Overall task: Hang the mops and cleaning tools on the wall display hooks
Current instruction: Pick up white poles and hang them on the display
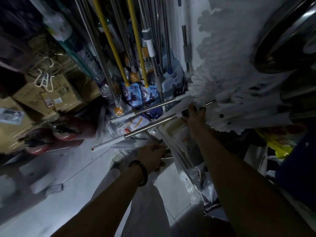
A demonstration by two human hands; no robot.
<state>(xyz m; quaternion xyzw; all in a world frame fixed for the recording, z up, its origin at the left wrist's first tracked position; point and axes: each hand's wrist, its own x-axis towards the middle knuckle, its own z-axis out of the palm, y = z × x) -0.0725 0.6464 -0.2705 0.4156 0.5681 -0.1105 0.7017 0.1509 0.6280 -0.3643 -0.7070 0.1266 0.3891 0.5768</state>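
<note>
My right hand (196, 115) is closed around a bundle of mop handles just below their white string heads (227, 79). Two of these mops (152, 124) stick out to the lower left, with steel shafts and white plastic ends. My left hand (151, 157), with a dark bracelet on the wrist, grips clear plastic wrapping (130, 146) and thin rods under the bundle. Several more mops with yellow (136, 41) and steel handles hang straight down on the wall display behind, their heads in printed packaging (136, 95).
Cardboard boxes (42, 98) and white hangers (45, 79) are stacked at the left. Two red fire extinguishers (56, 135) lie on the pale tiled floor. A large steel basin (287, 36) is at the top right, a yellow bag (277, 144) at the right.
</note>
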